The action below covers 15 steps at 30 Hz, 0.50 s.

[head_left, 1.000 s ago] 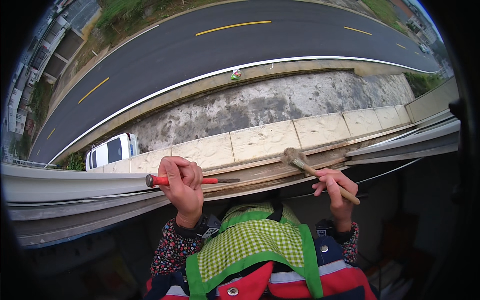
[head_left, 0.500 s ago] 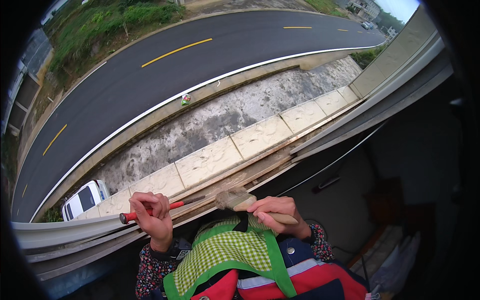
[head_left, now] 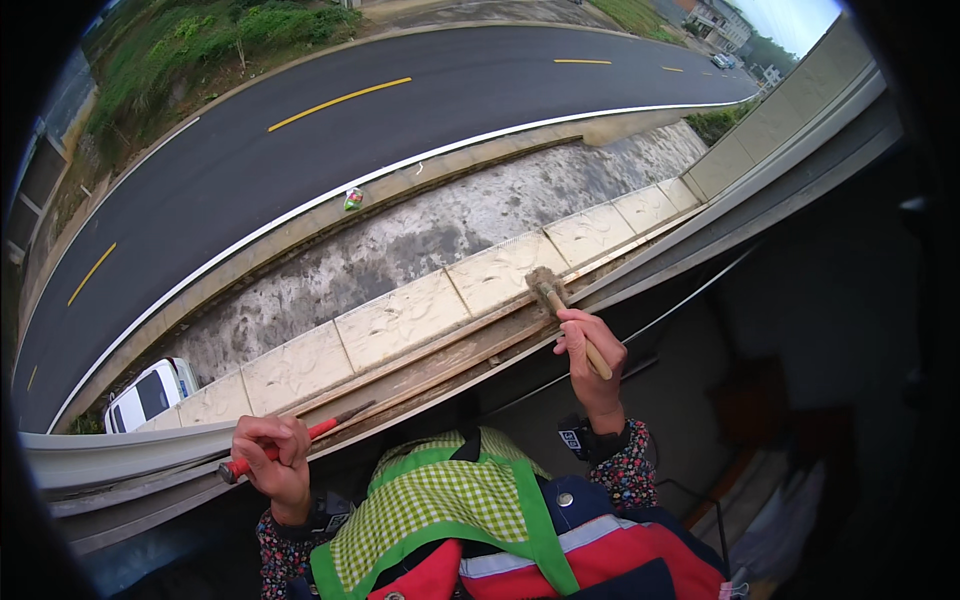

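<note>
My left hand (head_left: 272, 462) is closed round the red handle of a screwdriver (head_left: 325, 428). Its dark metal shaft points right, over the dirty window track (head_left: 430, 365). My right hand (head_left: 592, 365) grips the wooden handle of a paintbrush (head_left: 556, 300), whose grey, dusty bristles are at the outer edge of the track, by the pale tiled ledge (head_left: 400, 318). Whether the bristles touch the track or the ledge I cannot tell. Brown dirt lies along the bottom of the track.
Beyond the ledge, a drop leads to stained concrete (head_left: 450, 220) and a road (head_left: 300, 160). A white vehicle (head_left: 150, 395) stands below at the left. Window frame rails (head_left: 740, 215) rise on the right. A green checked apron (head_left: 440, 500) covers my front.
My right hand has swung the brush away from my body, to the right and out to the track. The left hand still holds the screwdriver, slightly lower and further left in view.
</note>
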### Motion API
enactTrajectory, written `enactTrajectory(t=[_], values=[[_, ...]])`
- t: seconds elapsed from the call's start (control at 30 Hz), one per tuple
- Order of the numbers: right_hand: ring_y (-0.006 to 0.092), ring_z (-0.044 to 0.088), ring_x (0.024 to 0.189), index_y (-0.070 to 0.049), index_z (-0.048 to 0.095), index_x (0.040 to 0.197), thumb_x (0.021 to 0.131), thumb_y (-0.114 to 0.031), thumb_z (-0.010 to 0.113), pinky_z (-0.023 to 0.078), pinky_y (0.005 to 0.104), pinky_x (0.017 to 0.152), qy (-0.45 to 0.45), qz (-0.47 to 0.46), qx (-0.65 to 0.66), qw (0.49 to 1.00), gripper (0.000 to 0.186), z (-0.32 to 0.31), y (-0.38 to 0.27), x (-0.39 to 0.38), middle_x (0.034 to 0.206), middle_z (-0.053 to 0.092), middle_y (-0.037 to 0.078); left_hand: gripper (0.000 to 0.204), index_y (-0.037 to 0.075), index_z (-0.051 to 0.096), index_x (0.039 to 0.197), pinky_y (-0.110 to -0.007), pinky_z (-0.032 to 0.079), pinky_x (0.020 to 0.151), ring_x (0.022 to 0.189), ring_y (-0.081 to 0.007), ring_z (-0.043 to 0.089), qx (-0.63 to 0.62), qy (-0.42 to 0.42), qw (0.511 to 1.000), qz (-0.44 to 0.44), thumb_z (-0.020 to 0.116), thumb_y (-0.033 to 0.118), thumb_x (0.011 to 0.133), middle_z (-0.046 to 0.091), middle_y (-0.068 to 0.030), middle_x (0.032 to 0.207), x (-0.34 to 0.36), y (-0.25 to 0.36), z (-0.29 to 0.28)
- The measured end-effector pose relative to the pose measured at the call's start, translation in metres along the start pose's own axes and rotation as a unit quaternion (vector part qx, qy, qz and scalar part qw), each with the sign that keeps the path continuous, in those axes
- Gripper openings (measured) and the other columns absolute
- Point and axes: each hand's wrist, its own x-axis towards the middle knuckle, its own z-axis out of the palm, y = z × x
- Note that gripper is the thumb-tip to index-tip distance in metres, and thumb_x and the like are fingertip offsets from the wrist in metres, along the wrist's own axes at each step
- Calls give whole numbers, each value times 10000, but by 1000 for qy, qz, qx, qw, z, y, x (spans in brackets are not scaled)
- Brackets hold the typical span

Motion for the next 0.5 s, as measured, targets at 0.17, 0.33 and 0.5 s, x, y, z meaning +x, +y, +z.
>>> enactTrajectory(t=[0.17, 0.33, 0.5], values=[[116, 631, 645, 56, 694, 1019, 994, -55, 587, 531, 248, 611, -19, 58, 8, 998, 156, 13, 1, -7, 995, 716, 120, 506, 4, 595, 904, -267, 268, 460, 455, -77, 324, 114, -16, 993, -7, 468, 470, 1055, 389, 22, 546, -8, 32, -1], [105, 624, 655, 75, 688, 1037, 1003, -43, 557, 549, 245, 641, -12, 99, 127, 987, 180, -2, -6, -5, 977, 712, 126, 312, 5, 672, 910, -285, 376, 510, 499, -169, 502, 397, -121, 907, -67, 613, 299, 995, 506, -53, 581, 7, 44, 14], [109, 618, 654, 86, 675, 1012, 993, -11, 522, 565, 259, 676, -25, 65, 117, 991, 182, -7, -15, -8, 1037, 701, 149, 214, 22, 623, 998, -346, 430, 518, 508, -296, 553, 444, -192, 863, -147, 721, 196, 922, 559, -105, 599, 33, 8, 37]])
